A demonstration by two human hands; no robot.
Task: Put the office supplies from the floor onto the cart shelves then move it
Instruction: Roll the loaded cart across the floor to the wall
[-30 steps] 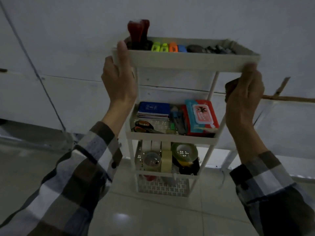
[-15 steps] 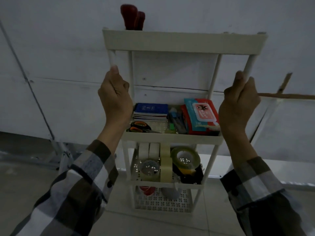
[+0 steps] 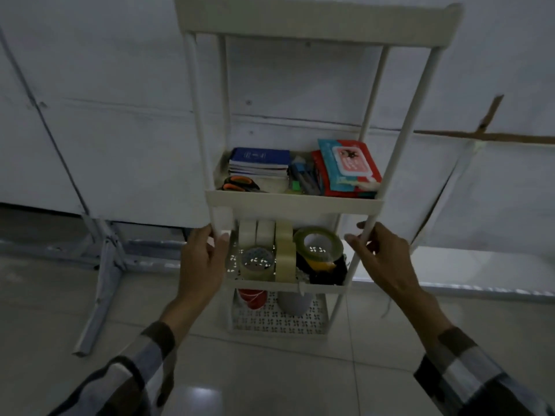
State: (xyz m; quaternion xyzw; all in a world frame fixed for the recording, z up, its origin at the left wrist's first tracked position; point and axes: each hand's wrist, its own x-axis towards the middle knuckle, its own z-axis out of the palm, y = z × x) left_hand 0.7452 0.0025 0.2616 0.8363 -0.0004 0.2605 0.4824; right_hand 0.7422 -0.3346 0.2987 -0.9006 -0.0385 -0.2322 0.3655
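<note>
The cart [image 3: 295, 202] is tall and thin, so it could tip over if the hands push or pull it too fast, and that would be because the hands hold it low down while the top shelf [image 3: 318, 24] stands high above them at the top of the frame. If it tips or bumps on the floor [image 3: 270, 370], the tape rolls [image 3: 270, 250] could roll off their shelf, and the blue notebooks [image 3: 259, 162], the scissors [image 3: 240, 185] and the red packet [image 3: 348, 166] could slide off the middle shelf. The cart stands in the middle of the frame, close to the white wall [image 3: 120, 115]. The left hand [image 3: 204, 262] is at the lower left of the cart, with its fingers curled round the front left pole. The right hand [image 3: 381, 256] is at the lower right, and it grips the front right pole. Both hands sit just under the middle shelf, beside the tape rolls. The cart is between the two hands. The floor near it shows no supplies left, so I think only the moving is left to do.
</note>
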